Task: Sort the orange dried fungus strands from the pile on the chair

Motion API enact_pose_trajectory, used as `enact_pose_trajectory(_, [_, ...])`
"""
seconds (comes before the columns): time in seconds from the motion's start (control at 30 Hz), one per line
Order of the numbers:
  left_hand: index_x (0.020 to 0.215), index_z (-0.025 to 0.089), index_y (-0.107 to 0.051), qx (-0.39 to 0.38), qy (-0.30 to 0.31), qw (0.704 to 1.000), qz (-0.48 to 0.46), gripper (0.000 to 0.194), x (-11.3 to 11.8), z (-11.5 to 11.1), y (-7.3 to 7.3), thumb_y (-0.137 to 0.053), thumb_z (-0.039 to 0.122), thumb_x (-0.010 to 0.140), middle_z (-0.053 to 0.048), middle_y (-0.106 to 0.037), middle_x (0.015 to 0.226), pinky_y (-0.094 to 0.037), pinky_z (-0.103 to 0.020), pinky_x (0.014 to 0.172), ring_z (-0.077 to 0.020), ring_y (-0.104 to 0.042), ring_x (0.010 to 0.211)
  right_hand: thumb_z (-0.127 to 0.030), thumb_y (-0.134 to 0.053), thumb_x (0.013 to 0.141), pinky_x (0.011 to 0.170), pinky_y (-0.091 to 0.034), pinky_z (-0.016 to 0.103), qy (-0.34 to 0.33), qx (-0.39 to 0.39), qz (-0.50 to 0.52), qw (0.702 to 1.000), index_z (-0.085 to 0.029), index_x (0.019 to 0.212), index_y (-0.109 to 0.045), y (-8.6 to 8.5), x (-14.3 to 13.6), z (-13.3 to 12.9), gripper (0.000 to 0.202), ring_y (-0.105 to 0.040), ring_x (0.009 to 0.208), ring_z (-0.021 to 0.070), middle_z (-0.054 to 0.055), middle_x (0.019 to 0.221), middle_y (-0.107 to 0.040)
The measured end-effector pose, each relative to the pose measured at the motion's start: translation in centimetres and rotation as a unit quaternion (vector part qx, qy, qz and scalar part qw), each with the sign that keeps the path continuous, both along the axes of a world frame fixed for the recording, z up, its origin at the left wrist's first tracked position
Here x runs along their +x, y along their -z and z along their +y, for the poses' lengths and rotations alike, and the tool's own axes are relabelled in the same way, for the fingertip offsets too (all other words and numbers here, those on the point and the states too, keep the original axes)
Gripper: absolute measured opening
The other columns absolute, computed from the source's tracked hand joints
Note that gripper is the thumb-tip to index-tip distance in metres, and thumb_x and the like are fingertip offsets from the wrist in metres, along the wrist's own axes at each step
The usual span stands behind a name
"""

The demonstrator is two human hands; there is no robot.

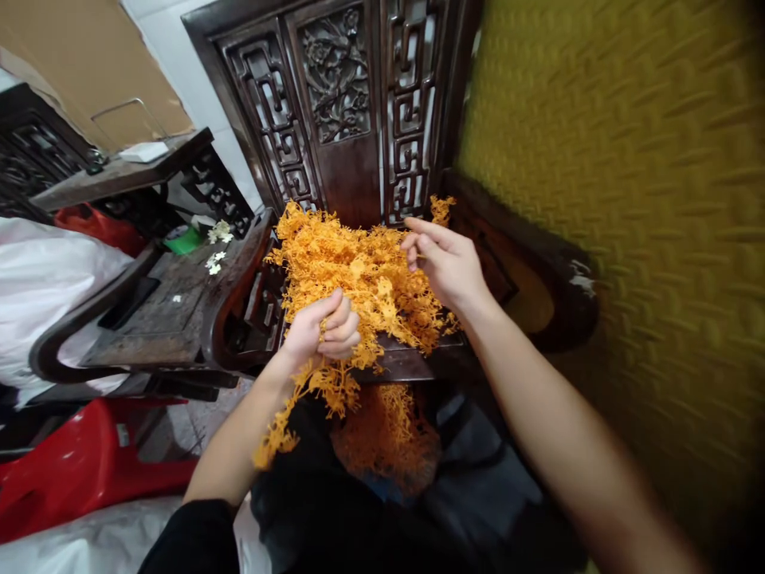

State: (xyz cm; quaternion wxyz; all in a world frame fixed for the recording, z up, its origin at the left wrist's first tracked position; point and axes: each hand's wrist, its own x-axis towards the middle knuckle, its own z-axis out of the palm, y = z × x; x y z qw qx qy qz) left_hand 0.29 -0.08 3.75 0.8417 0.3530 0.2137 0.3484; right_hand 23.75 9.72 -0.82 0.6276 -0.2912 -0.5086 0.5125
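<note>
A heap of orange, thin-branched plastic-looking sprigs [335,247] lies on the dark wooden chair seat [406,363] before me. My left hand [326,327] is closed at the near left of the heap, its fingers curled round part of an orange sprig strand [331,387]. That strand hangs below the fist and trails along my left forearm. My right hand [448,259] is over the heap's right side, index finger stretched out and the other fingers loosely bent, with nothing visible in it. Lower down, between my legs, more orange sprigs [388,438] show in shadow.
A carved wooden chair back [352,96] rises behind the heap. At left, a side table [161,311] bears pale flower-like pieces [218,235] and a green container [182,239]. A red plastic stool [89,470] and white sacks [48,287] stand left; a yellow textured surface [627,159] borders the right.
</note>
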Motion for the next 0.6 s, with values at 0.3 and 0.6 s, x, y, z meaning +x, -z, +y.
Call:
enact_pose_trajectory(0.3, [0.059,0.017,-0.040,-0.036,-0.041,0.999,-0.001,0.052,0.9,0.4,0.3,-0.032,0.038,0.105,0.006,-0.025,0.049,-0.019,-0.018,0.037,-0.0064,-0.015,0.037,-0.058,-0.047,0.100,0.062,-0.034,0.031,0.063,0.098,-0.359,0.926,-0.019,0.109,-0.056,-2.2,-4.1,-5.9,0.042,-0.048,0.061,0.0149,-0.002,0.067,-0.050])
enact_pose_trajectory(0.6, [0.055,0.018,-0.035,-0.062,-0.066,0.996,0.019,0.051,1.1,-0.3,-0.4,-0.035,0.034,0.104,0.006,-0.024,0.047,-0.018,-0.020,0.035,-0.0068,-0.017,0.034,-0.039,-0.059,0.097,0.061,-0.037,0.030,0.143,0.144,-0.324,0.924,-0.018,0.078,-0.060,-1.9,-2.9,-3.0,0.028,-0.048,0.058,0.0119,-0.001,0.065,-0.057])
